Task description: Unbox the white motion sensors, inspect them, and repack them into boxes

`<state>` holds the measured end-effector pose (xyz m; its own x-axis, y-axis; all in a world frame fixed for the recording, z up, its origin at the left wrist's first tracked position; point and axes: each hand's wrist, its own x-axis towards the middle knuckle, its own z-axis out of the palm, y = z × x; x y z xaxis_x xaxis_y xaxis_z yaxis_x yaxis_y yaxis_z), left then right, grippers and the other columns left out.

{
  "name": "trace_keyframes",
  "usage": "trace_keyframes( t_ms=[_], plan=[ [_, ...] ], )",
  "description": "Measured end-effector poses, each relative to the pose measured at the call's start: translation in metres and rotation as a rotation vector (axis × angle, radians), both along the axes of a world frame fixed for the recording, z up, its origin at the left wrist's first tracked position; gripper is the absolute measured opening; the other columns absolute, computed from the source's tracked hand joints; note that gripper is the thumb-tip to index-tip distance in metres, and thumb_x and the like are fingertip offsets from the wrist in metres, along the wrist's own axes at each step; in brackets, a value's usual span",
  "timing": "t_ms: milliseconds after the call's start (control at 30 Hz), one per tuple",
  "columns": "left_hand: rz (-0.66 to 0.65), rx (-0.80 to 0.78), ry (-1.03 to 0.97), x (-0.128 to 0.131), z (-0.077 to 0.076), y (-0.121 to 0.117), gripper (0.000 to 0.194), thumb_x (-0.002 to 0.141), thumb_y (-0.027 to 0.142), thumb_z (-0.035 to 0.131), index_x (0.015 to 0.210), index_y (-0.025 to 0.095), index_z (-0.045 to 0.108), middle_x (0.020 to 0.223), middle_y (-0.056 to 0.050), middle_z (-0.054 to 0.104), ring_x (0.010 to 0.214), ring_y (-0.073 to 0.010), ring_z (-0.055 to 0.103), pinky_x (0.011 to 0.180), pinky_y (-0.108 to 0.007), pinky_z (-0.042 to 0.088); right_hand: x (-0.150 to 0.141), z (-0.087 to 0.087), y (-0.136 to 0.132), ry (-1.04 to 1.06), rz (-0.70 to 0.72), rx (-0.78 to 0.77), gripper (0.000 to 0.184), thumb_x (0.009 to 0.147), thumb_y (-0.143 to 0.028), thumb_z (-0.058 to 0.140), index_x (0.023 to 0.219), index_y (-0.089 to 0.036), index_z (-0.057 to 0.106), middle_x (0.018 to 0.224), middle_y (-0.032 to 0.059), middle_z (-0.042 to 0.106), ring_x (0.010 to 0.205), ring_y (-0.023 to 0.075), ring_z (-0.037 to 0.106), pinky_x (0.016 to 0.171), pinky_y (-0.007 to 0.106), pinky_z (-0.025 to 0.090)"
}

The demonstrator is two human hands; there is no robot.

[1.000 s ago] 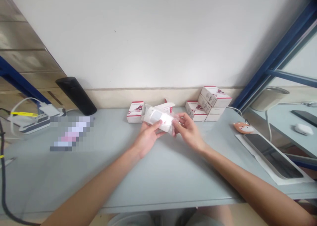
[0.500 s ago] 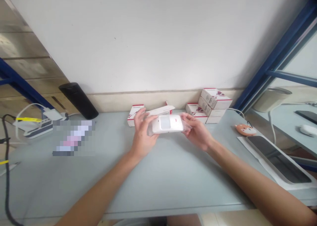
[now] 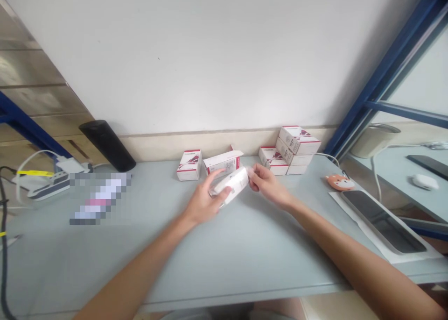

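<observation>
A white motion sensor [image 3: 237, 181] in a clear plastic bag is held tilted above the grey table, its right end raised. My left hand [image 3: 202, 202] is closed around its left end, thumb on the near side. At the other end, my right hand [image 3: 266, 184] pinches the bag's edge between thumb and fingers. Just behind lies a white and red box [image 3: 224, 163] with its end flap up. To the left of it stands a smaller-looking box [image 3: 189, 166] of the same print.
Several similar boxes [image 3: 297, 147] are stacked at the back right. A black cylinder [image 3: 108, 145] and a power strip [image 3: 52, 187] stand on the left. A phone-like slab [image 3: 383, 222] and an orange animal-faced case [image 3: 339, 182] lie on the right of the table [image 3: 224, 264].
The sensor has turned from level to slanted, its right end now higher and its windowed face out of view. My right hand has shifted slightly left, and the camera view has moved a little.
</observation>
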<state>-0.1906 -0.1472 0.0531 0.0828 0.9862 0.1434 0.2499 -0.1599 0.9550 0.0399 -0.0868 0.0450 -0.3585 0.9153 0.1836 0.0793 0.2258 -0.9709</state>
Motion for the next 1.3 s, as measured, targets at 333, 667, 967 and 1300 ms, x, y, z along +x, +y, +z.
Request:
trace_keyframes(
  t_ms=[333,667,967,1300],
  plan=[
    [-0.302,-0.518,-0.485,-0.002,0.008,0.006,0.072,0.099,0.063,0.053,0.157,0.02,0.047,0.05,0.002,0.063,0.034,-0.0151,0.053,0.042,-0.024,0.043,0.01,0.009,0.005,-0.003,0.058,-0.011,0.048,0.094,-0.068,0.063,0.085,-0.022,0.051,0.068,-0.0047,0.057,0.066,0.0127,0.051,0.066,0.029,0.039],
    [-0.379,-0.537,-0.936,0.006,0.02,-0.003,0.044,0.092,0.041,0.073,0.133,0.024,0.069,0.095,-0.009,0.078,0.071,-0.0189,0.07,0.072,-0.034,0.054,0.0,0.007,0.007,0.345,-0.004,-0.129,0.044,0.083,-0.059,0.075,0.087,-0.025,0.049,0.07,-0.0055,0.053,0.07,0.0138,0.053,0.073,0.03,0.045],
    [-0.119,-0.24,-0.355,0.007,-0.005,0.009,0.056,0.085,0.07,0.075,0.09,0.014,0.071,0.081,-0.01,0.075,0.065,-0.0182,0.068,0.071,-0.032,0.052,-0.005,-0.005,0.005,0.289,0.008,-0.041,0.035,0.093,-0.056,0.065,0.107,-0.025,0.055,0.069,-0.0053,0.053,0.069,0.017,0.053,0.071,0.031,0.042],
    [0.08,-0.488,-0.641,0.004,0.008,0.013,0.06,0.084,0.079,0.064,0.092,0.019,0.066,0.066,0.001,0.063,0.052,-0.0119,0.055,0.044,-0.022,0.035,-0.011,0.011,-0.036,-0.345,0.094,0.593,0.024,0.106,-0.032,0.049,0.127,-0.028,0.061,0.098,0.0079,0.074,0.087,0.0249,0.065,0.082,0.038,0.046]
  ],
)
